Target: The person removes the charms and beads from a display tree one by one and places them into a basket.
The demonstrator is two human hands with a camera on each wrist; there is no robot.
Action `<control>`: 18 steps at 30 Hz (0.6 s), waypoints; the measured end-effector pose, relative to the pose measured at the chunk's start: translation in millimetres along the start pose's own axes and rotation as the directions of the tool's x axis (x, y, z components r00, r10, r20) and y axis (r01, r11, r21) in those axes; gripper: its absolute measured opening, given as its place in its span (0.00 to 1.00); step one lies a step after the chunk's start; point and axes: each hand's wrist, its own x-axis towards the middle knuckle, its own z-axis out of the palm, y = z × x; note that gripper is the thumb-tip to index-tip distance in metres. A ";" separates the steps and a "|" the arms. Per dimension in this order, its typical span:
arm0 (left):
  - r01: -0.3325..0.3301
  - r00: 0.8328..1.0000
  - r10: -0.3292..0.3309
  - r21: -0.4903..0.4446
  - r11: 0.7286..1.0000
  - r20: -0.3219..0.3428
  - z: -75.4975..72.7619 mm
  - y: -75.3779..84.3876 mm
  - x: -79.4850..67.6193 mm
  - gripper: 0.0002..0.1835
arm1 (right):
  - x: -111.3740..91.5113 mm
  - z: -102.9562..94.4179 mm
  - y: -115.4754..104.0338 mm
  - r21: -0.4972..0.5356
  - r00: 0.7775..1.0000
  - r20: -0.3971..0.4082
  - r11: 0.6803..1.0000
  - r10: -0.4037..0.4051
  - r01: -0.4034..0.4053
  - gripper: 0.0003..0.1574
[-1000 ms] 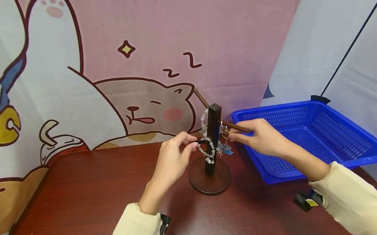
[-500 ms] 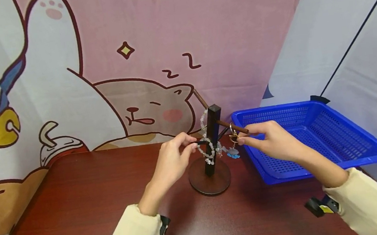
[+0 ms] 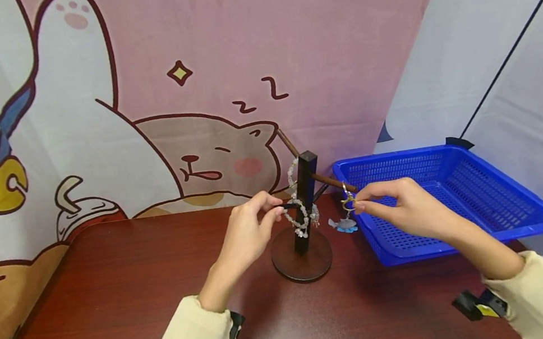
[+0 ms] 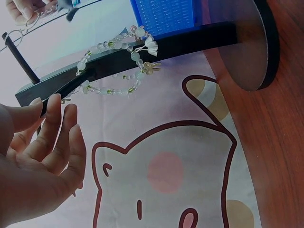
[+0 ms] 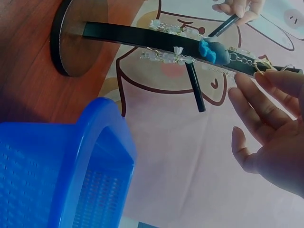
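A dark wooden stand (image 3: 307, 182) with a round base and several pegs stands on the table. My left hand (image 3: 250, 226) pinches the end of its left peg (image 4: 71, 89) between thumb and fingers. On that peg hangs a clear beaded bracelet (image 4: 134, 56). With thumb and forefinger, my right hand (image 3: 411, 211) pinches the gold clasp of a keychain (image 3: 344, 224). The keychain has a grey-blue fish-like charm (image 5: 216, 51) dangling from a short chain. Its metal ring (image 4: 14, 38) appears to be around the tip of the right peg (image 3: 328, 179).
A blue plastic basket (image 3: 469, 247) stands at the right, just beyond my right hand. More beaded bracelets (image 3: 293, 177) hang on the stand's other pegs. Behind the reddish-brown table (image 3: 165, 295) hangs a cartoon-printed cloth (image 3: 327, 44).
My right hand has moved right and slightly down, sliding the keychain from near the post out to the right peg's tip. The left hand stays in place on its peg.
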 end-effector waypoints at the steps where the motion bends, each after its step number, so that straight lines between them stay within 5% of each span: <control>1: -0.002 1.000 0.002 -0.001 1.000 0.000 0.0 -0.1 0.0 0.03 | -0.8 -0.9 0.0 0.001 1.000 0.000 1.000 -0.001 0.001 0.10; 18: 0.004 1.000 -0.004 -0.004 1.000 0.004 -1.0 1.4 -0.1 0.02 | -8.7 -14.2 -2.1 -0.046 0.997 -0.025 0.996 -0.076 0.075 0.12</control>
